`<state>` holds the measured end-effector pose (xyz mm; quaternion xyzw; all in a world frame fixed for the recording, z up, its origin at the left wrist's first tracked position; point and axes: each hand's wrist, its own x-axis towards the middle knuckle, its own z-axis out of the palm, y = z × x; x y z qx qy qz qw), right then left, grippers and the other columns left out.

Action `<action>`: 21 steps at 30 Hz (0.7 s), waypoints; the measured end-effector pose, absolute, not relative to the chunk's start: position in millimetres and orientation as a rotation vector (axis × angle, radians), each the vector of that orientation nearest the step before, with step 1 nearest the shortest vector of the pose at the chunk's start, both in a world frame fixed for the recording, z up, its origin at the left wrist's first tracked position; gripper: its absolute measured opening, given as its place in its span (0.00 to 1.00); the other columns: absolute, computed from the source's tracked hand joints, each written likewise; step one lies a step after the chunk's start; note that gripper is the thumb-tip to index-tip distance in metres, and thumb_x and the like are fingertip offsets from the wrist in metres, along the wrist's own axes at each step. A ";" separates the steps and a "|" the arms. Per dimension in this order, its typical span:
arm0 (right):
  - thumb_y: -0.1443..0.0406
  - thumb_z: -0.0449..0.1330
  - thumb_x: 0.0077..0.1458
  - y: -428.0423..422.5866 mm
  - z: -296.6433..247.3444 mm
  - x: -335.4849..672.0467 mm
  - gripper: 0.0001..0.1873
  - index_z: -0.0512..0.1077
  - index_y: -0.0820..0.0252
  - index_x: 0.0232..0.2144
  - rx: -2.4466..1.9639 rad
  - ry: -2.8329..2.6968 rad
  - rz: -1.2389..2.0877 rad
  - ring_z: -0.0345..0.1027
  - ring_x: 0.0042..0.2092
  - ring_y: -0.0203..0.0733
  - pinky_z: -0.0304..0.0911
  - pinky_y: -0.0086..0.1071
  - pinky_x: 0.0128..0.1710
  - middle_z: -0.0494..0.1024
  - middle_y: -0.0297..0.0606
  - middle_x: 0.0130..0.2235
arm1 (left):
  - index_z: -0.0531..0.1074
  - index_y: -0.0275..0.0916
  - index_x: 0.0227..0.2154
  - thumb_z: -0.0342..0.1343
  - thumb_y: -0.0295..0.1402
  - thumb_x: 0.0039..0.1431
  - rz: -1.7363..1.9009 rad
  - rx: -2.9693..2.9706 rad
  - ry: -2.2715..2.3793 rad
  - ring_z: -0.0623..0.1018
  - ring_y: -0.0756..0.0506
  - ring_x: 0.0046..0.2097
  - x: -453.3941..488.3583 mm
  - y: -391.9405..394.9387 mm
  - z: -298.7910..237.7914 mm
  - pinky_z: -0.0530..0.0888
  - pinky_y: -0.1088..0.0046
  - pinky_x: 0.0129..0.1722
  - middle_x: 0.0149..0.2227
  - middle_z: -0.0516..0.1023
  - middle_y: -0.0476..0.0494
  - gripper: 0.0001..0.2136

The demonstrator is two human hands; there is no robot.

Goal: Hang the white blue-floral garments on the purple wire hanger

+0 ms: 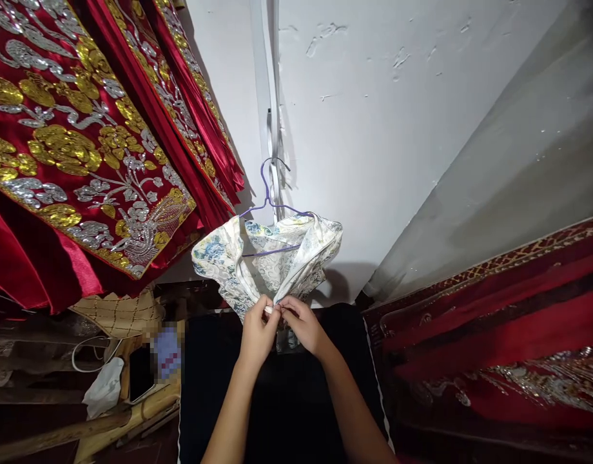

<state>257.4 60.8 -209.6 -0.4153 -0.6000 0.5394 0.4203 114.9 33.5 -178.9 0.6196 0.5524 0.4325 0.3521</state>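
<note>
A white shirt with a blue and yellow floral print hangs on a purple wire hanger, its collar folded open in a V. My left hand pinches one front edge at the bottom of the V. Right beside it, my right hand is closed on the other edge, and the fingertips of both hands meet there. Whatever small fastening lies between the fingers is hidden. Below the hands, the lower part of the shirt is mostly out of sight.
Red garments with gold and silver sequins hang at the left. More red embroidered cloth is at the right. The hanger hooks onto a white strap along the wall. A phone lies at lower left beside white crumpled material.
</note>
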 end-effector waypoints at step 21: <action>0.54 0.51 0.65 57.5 -208.8 252.6 0.17 0.64 0.56 0.27 -1.173 -1.540 1.284 0.63 0.26 0.36 0.59 0.31 0.30 0.68 0.30 0.23 | 0.66 0.41 0.45 0.48 0.36 0.68 1.292 1.542 1.385 0.73 0.48 0.33 121.1 30.2 -196.3 0.68 0.72 0.37 0.32 0.72 0.50 0.07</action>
